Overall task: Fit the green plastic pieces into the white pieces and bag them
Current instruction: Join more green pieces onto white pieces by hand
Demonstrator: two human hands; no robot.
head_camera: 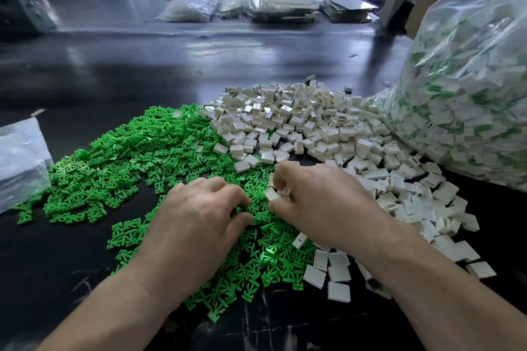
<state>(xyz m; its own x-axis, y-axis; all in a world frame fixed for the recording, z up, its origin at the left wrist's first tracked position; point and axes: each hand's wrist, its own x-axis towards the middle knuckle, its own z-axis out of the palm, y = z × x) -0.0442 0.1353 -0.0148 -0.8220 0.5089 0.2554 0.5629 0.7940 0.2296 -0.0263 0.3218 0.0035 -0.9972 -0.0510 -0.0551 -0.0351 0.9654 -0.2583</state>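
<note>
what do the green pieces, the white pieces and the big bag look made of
Green pieces: likely moulded plastic, slightly glossy highlights. White pieces: seemingly hard plastic, smooth, crisp edges. Big bag: thin clear plastic film, wrinkled, shiny, contents show through.

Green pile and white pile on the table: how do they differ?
The green pile holds flat, forked pieces; the white pile holds boxy, square shells. The green pile spreads at left under the left hand; the white pile lies at right, against the clear bag. The right hand pinches a white piece. Both lie loose on the dark table.
</note>
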